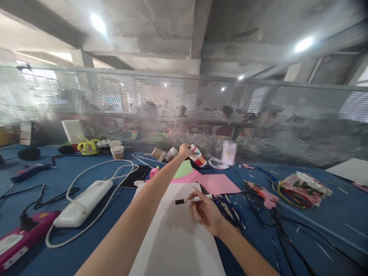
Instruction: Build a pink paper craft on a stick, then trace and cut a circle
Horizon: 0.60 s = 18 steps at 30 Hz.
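Observation:
My left hand (pixel 185 149) reaches far forward across the table. Its fingers are closed at the upper edge of a red and white paper cup (pixel 199 158), which leans to one side; the fingertips are partly hidden. Nearer to me, my right hand (pixel 205 212) holds a white marker (pixel 198 198) with a black end pointing left. Under both arms lies a large white sheet of paper (pixel 178 237). Beyond it are pink paper (pixel 220 184) and a green sheet (pixel 184 169), close below the left hand.
On the left lie a white power bank (pixel 83 203) with a looped cable and a magenta power strip (pixel 27 235). Dark cables and a pink-handled tool (pixel 268 199) are at right. Small cups (pixel 117 151) stand at the back before a perforated metal screen (pixel 172 96).

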### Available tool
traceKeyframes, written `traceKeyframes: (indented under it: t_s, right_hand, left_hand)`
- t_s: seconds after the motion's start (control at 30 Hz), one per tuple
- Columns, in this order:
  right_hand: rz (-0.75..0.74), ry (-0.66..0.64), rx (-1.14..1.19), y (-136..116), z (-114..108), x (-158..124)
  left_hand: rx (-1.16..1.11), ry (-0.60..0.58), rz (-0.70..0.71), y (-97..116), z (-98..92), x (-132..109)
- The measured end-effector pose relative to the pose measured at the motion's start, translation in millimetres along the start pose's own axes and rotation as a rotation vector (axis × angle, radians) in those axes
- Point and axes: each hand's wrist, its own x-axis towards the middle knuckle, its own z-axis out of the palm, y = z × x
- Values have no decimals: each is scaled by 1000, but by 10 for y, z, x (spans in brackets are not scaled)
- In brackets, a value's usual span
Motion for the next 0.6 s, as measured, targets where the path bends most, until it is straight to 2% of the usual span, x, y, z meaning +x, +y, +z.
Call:
traceKeyframes:
  t_s: [0.2, 0.33, 0.4, 0.47, 0.53, 0.6]
  right_hand:
    - [-11, -3, -15, -23, -1, -6]
    - [-2, -23, 6, -31, -52, 9]
    - [2, -8, 24, -46, -69, 11]
    - [-14, 26, 62, -72, -75, 3]
    - [-58, 33, 107, -101, -74, -11]
    - [-107, 37, 154, -122, -77, -29]
  left_hand:
    - [-10, 143, 96, 278, -221, -131]
    - [-66, 320, 185, 528, -570, -321]
    - [-112, 402, 245, 544, -793, -595]
    - [-253, 476, 446, 426, -1002, -1024]
    - [-303, 418, 524, 188, -1160, -1549]
    - [-218, 327, 553, -107, -1252, -2049]
